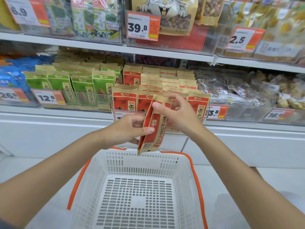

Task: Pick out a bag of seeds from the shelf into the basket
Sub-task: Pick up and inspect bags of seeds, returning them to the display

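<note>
We see both hands meeting in front of the shelf (66,113), holding one red-and-tan bag of seeds (156,128) between them. The left hand (130,129) grips the bag about its middle, the thumb laid across the printed front and the curled fingers behind it. The right hand (179,113) pinches the bag near its top, thumb on the near face and forefinger over the tan upper edge, the other fingers loosely bent. A second red edge shows just behind the bag on its left side; we cannot tell whether it is another bag or a fold of the same one.

The bag hangs in the air, out of the shelf's front edge and tilted, its top leaning right. Its lower end sits just over the far rim of the basket (115,162), a white slotted basket with orange handles (196,182) folded down along its two sides.

On the shelf behind the hands, a clear bin (205,116) at the front edge holds rows of matching red bags (125,101) standing upright. Just to its left stand green bags (82,90) behind a price tag (47,97) reading 12.8. On the shelf above, another tag (142,26) reads 39.8.
</note>
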A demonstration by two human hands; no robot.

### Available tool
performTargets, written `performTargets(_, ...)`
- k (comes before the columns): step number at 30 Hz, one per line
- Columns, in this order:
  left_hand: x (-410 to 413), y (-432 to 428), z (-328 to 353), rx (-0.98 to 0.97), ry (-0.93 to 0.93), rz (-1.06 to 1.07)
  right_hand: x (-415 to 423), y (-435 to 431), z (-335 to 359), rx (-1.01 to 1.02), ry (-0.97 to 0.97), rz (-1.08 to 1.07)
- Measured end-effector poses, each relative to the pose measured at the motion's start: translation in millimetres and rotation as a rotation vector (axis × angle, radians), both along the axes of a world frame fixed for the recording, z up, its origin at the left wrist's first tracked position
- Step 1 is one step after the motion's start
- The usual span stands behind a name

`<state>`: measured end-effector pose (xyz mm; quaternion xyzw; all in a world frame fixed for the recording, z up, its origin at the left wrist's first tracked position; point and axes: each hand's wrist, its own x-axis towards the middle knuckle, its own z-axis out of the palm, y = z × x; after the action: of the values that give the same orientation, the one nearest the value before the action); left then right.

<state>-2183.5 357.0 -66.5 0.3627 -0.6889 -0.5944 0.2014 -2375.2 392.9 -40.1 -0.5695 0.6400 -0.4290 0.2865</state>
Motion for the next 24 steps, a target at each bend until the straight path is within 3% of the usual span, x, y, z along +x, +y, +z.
performTargets(7, 2, -3, 5, 0.008, 0.016, 0.021, -5, -4, 1, -0.089, 0.052, -0.118)
performTargets(18, 4, -7, 0, 0.036, 0.045, 0.071, -7, -5, 2, -0.064, -0.072, -0.085)
performTargets(24, 2, -11, 5, 0.129, 0.297, 0.231, -5, -4, 5, 0.041, -0.074, -0.007)
